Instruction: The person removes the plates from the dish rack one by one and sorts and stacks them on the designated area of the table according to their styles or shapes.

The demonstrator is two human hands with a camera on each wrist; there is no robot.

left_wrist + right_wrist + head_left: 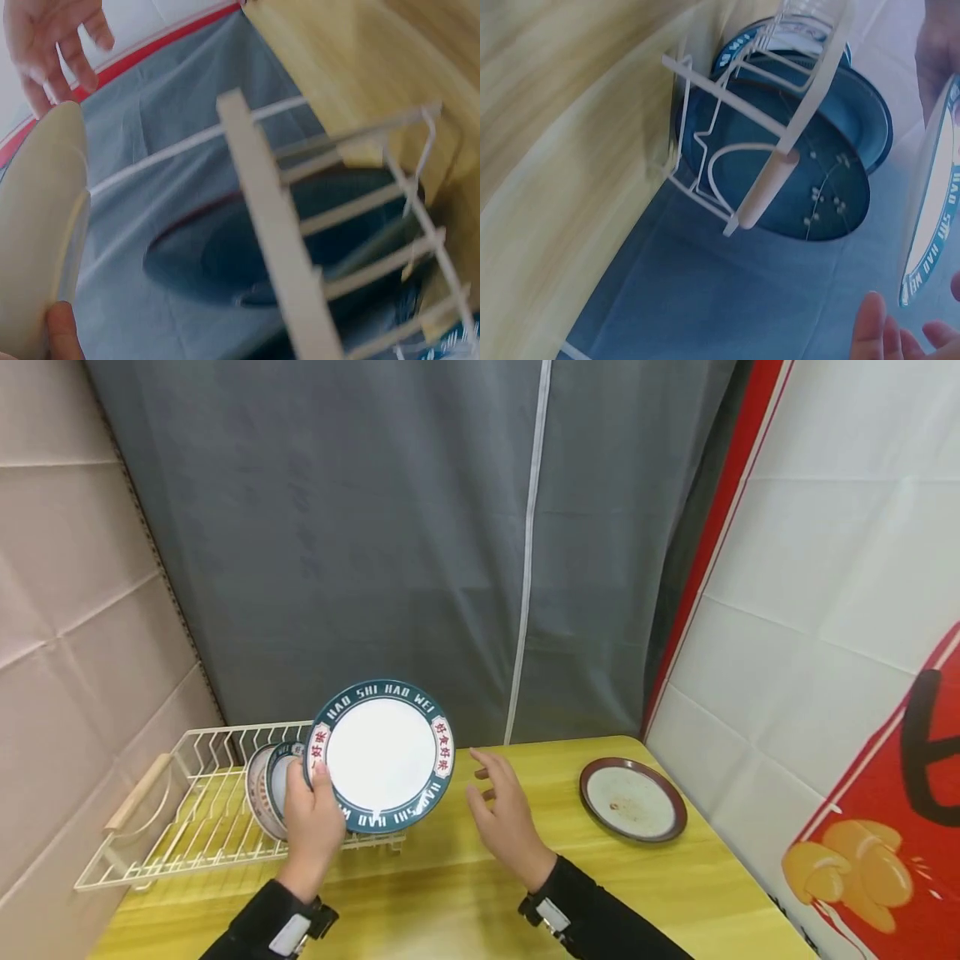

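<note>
Head view: your left hand (312, 827) grips the round white plate with a lettered teal rim (384, 753) at its lower left edge, before the white wire dish rack (217, 864). A gap separates your right hand (510, 827), fingers apart, from the plate. Yellow wood-grain counter (450, 910) extends rightward to a round brown-rimmed plate (636, 802). The rack's right end is hidden.

Left wrist view: the frame cuts off the gripped plate; the rack is blurred.

Right wrist view: your right hand is cropped; rack bars partly cover a dark blue plate (829, 187).
</note>
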